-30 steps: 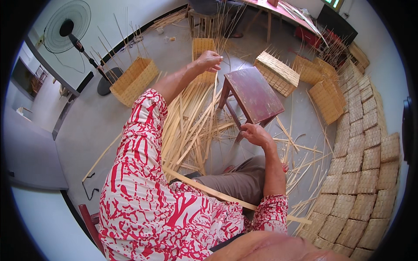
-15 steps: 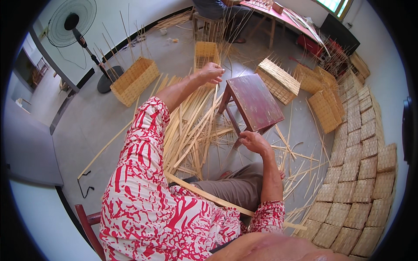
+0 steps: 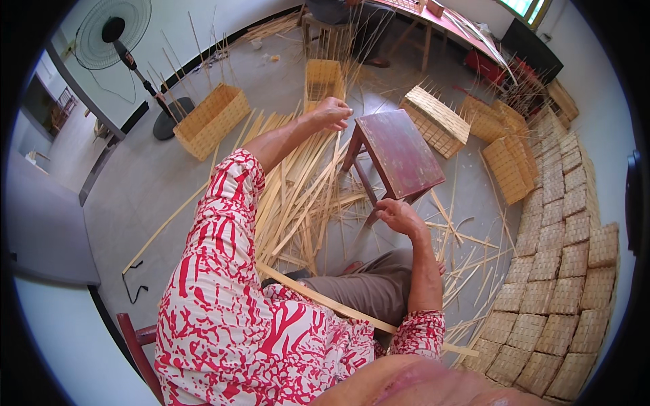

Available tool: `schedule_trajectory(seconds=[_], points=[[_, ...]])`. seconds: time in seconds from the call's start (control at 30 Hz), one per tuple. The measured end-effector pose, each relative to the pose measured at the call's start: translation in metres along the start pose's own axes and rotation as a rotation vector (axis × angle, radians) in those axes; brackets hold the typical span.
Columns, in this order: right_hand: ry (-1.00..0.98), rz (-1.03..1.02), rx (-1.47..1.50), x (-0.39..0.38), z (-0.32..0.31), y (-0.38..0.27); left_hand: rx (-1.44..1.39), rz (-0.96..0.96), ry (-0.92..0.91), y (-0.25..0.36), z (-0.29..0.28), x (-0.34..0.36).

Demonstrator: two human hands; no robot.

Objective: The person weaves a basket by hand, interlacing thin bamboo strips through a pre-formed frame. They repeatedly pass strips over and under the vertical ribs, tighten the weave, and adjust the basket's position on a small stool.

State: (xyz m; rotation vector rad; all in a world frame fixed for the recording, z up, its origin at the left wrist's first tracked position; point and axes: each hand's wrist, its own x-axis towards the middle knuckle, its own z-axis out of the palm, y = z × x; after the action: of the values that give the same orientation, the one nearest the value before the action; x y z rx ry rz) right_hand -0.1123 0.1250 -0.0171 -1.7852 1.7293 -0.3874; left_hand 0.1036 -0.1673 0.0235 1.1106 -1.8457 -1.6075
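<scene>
My left hand [image 3: 333,114] is raised left of a worn dark-red wooden stool [image 3: 399,149], its fingertips pinched; whatever is between them is too small to make out. My right hand [image 3: 399,216] has curled fingers just below the stool's near edge; what they hold cannot be made out. A flat pale bamboo strip [image 3: 325,296] lies across my lap, below both hands. Many loose strips [image 3: 294,196] cover the floor beneath my left arm. An upright woven basket [image 3: 323,79] with long unwoven stakes stands just beyond my left hand.
More woven baskets stand left [image 3: 211,122] and right [image 3: 435,122]. Stacked woven pieces [image 3: 562,291] line the right wall. A standing fan [image 3: 113,30] is at upper left. Another person [image 3: 362,34] sits at the back beside a pink table [image 3: 453,27].
My left hand is slightly lower and a little further right than a second ago, still pinched. My right hand has shifted only slightly. The stool and baskets stand as before.
</scene>
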Motion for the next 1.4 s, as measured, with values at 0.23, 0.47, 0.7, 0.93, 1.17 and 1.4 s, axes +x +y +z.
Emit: schedule_trajectory(seconds=[0.23,0.47,0.7,0.93,1.17,1.4], points=[[0.003,-0.049,0.046,-0.007,-0.014,0.003,0.280,0.014,-0.120,-0.041,-0.051,-0.036],[0.385,0.047,-0.203,-0.022,-0.029,-0.016,0.621,-0.449,0.558,-0.190,-0.204,-0.128],[0.384,0.032,-0.459,0.035,-0.014,0.049,0.651,-0.451,1.079,-0.167,-0.363,-0.204],[0.548,-0.117,-0.693,0.066,0.023,0.091,0.493,-0.002,1.439,-0.097,-0.412,-0.188],[0.574,-0.011,-0.678,0.044,0.019,0.066,0.426,0.116,0.970,-0.025,-0.431,-0.170],[0.594,-0.005,-0.699,0.036,0.021,0.064,0.649,0.191,0.831,-0.078,-0.413,-0.103]])
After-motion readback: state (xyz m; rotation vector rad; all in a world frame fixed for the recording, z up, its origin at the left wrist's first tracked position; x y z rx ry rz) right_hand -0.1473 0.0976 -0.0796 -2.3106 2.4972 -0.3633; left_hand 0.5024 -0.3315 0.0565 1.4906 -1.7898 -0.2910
